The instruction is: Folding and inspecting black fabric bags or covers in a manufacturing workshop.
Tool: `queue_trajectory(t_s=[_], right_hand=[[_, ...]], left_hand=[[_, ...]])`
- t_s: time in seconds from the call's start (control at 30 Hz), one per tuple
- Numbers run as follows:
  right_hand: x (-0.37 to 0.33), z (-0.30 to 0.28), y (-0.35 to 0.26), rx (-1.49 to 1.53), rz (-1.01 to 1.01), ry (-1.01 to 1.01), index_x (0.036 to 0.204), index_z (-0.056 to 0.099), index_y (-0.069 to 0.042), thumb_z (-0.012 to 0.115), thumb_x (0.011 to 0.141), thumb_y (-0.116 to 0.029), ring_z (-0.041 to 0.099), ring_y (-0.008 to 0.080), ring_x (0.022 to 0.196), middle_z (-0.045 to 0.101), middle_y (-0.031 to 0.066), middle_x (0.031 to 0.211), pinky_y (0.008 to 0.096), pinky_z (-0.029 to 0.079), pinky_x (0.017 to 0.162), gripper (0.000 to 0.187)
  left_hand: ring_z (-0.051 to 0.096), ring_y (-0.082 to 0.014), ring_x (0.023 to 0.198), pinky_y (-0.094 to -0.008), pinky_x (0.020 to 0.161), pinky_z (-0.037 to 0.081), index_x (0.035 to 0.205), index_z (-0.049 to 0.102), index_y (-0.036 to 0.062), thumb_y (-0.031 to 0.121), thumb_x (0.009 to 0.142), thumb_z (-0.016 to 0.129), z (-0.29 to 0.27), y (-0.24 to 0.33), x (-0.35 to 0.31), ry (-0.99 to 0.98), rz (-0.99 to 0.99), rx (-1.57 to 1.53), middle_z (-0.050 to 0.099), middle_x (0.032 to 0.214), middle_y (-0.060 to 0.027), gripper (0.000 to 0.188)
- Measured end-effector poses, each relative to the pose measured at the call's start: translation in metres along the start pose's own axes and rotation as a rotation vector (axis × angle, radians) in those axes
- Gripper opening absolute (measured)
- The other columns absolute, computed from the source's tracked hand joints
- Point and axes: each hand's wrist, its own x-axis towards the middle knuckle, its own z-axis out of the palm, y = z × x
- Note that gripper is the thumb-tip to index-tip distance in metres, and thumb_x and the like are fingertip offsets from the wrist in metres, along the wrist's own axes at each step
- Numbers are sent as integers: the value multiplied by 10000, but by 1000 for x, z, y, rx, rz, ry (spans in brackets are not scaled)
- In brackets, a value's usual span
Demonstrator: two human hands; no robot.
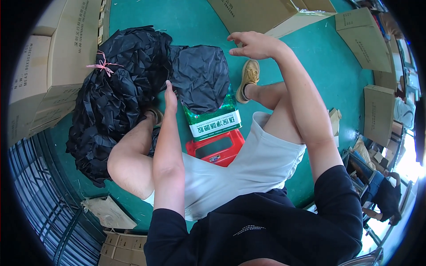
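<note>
A crumpled black sheet (200, 79) lies over a green-and-white tin (216, 126) between my legs. My left hand (171, 98) is held edge-on at the sheet's left side, its fingers stretched out with nothing visible in them. Whether it touches the sheet I cannot tell. Up and to the right, my right hand (255, 45) is raised beyond the sheet, fingers apart and slightly bent, holding nothing. To the left spreads a big heap of wrinkled black sheets (117, 97), with a pink tie (103, 66) knotted on it.
A red plastic object (228, 153) with an opening sits at the tin's near end. Cardboard boxes stand at the left (66, 48), far side (270, 15) and right (378, 113). Dark metal bars (40, 186) line the lower left. Another person (387, 197) is at the far right.
</note>
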Motion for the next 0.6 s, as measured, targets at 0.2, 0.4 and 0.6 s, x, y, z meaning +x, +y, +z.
queue_trajectory(t_s=[0.2,0.4,0.6], right_hand=[[-5,-1,-3,13,-17,11,1420,494,-95,597,962,-449,613,337,1163,626,169,1284,428,495,979,588],[-5,3,1,-3,-9,5,1424,492,-98,601,958,-448,592,347,1200,608,178,1322,439,479,1006,593],[1,8,-4,-14,-32,-11,1411,507,-93,606,952,-430,577,355,1227,597,190,1340,442,472,1022,579]], left_hand=[[533,-240,1253,-350,1046,407,1473,424,18,556,938,620,16,-4,-11,-96,212,66,551,1410,-112,783],[525,-245,1282,-341,1090,380,1476,397,-8,366,895,752,31,-5,-28,-54,250,111,534,1429,-142,777],[488,-273,1334,-352,1126,347,1521,333,12,333,895,748,31,-11,-33,-43,342,146,492,1475,-154,817]])
